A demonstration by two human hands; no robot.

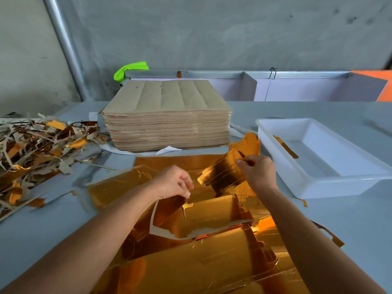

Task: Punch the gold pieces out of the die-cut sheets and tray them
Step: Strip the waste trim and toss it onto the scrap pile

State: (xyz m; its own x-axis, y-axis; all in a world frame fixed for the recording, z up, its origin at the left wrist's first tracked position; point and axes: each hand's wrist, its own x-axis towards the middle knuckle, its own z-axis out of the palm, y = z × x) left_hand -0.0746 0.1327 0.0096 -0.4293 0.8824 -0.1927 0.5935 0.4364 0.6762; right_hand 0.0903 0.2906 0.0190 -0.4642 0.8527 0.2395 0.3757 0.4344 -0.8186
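I see the white tray holding one gold strip (nothing else). My right hand pinches a gold piece beside its near rim; my left hand grips the die-cut sheet.

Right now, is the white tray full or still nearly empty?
Nearly empty. The white tray shows bare white floor almost throughout; only one narrow gold strip leans against its near-left wall. No stacked pieces are visible inside.
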